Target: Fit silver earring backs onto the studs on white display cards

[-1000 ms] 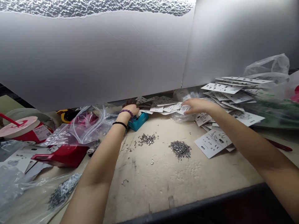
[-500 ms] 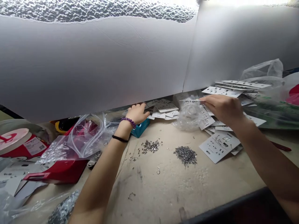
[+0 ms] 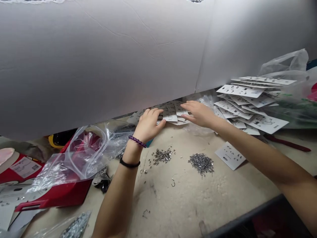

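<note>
My left hand [image 3: 150, 125], with a purple bead bracelet and a black band on its wrist, has its fingers spread at the left side of a pile of white cards [image 3: 169, 114]. At the pile's right side is my right hand [image 3: 198, 113], thumb and fingers apart, nothing seen between them. A blue object [image 3: 149, 142] is mostly hidden behind my left wrist. Nearer to me lie a heap of small shiny metal pieces [image 3: 162, 156] and a denser grey heap [image 3: 201, 163]. A single white card [image 3: 230, 155] lies right of them.
A large white board [image 3: 111, 66] hangs low over the back of the table. Stacked cards [image 3: 250, 105] and a clear bag [image 3: 292, 99] stand at the right, with a red-handled tool [image 3: 288, 143]. At the left are zip bags [image 3: 86, 158] and a red dustpan [image 3: 66, 195].
My right hand has let go of a card and moved left to the middle pile. My left hand has moved from the blue object to that pile, fingers spread. The view has tilted down.
</note>
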`<state>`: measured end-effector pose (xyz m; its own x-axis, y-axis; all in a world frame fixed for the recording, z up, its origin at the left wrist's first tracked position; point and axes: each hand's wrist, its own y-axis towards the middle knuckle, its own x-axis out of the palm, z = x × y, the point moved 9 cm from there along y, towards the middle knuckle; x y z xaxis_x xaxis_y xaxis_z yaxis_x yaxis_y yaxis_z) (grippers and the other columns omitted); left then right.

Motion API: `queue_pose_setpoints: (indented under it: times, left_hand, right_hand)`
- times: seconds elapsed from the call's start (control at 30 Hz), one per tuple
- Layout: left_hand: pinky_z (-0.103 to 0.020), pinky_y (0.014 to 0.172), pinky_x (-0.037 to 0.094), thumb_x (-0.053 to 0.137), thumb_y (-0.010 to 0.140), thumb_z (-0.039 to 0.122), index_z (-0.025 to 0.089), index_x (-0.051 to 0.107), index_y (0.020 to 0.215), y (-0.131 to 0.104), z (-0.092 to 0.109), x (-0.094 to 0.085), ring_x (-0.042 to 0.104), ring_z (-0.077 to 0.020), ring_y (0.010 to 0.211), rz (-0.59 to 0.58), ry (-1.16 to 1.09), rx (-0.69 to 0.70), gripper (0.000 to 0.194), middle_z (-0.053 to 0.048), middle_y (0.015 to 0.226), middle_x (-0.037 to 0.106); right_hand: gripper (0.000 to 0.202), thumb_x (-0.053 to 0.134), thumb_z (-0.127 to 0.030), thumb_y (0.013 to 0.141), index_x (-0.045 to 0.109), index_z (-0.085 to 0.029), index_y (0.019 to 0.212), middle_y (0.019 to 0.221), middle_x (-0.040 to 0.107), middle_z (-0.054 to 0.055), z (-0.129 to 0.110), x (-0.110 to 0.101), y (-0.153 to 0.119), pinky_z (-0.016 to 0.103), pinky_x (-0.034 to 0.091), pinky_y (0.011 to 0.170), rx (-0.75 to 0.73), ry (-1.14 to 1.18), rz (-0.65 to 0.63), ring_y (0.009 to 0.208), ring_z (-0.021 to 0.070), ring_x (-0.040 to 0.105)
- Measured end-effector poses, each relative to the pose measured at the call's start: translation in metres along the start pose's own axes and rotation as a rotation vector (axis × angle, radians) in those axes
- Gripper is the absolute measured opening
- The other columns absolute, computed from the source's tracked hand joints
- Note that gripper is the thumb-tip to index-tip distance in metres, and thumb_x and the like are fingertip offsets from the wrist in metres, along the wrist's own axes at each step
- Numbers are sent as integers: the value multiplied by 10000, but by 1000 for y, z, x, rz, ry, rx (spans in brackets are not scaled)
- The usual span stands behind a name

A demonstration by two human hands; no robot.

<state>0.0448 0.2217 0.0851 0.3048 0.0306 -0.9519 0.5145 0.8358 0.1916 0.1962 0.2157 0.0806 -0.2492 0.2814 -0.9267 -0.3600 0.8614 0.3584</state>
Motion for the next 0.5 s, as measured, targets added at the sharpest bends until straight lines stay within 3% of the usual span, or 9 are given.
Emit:
queue_pose_setpoints:
  times: [0.07, 0.1, 0.2, 0.27, 0.37, 0.5]
  left_hand:
    - [-452, 1033, 258, 342, 852, 387, 172, 432, 1231, -4, 14, -4, 266, -263, 1282, 3, -8, 52, 445, -80, 1328, 442]
    - [-461, 1039, 248, 337, 857, 377, 184, 439, 1224, -6, 23, -6, 251, -261, 1293, 2, -7, 85, 427, -70, 1321, 454]
    - [-431, 1002, 314, 330, 867, 338, 188, 479, 1181, -14, 55, -4, 378, -235, 1217, -45, 2, 208, 378, -66, 1226, 540]
    - [-385, 932, 388, 335, 867, 328, 174, 499, 1160, -19, 76, 7, 487, -214, 1103, -151, 3, 300, 370, -75, 1160, 583]
    - [-361, 835, 441, 360, 855, 329, 161, 523, 1139, -27, 94, 28, 558, -218, 985, -313, 56, 401, 368, -85, 1103, 616]
    - [-391, 784, 448, 389, 838, 320, 151, 559, 1088, -34, 93, 35, 576, -254, 935, -296, 176, 361, 347, -97, 1044, 637]
  right_hand:
    - [411, 378, -389, 892, 502, -173, 1219, 1196, 565, 87, -11, -20, -33, 431, 400, 944, -3, 155, 21, 1113, 221, 504]
    - [401, 372, -384, 896, 503, -183, 1217, 1186, 573, 78, -17, -21, -54, 411, 424, 924, -2, 236, -48, 1094, 206, 520]
    - [363, 424, -388, 870, 534, -243, 1184, 1105, 614, 56, -35, -3, -117, 380, 492, 809, 28, 352, -337, 980, 203, 579]
    - [417, 475, -402, 835, 512, -227, 1212, 1145, 577, 86, -42, 13, -145, 395, 497, 783, 45, 321, -413, 981, 234, 565]
    - [532, 556, -438, 767, 486, -186, 1230, 1142, 544, 133, -46, 32, -159, 414, 488, 771, 60, 263, -395, 978, 275, 539]
    - [309, 487, -368, 825, 573, -205, 1072, 964, 591, 98, -47, 42, -148, 367, 487, 688, 55, 279, -367, 845, 237, 571]
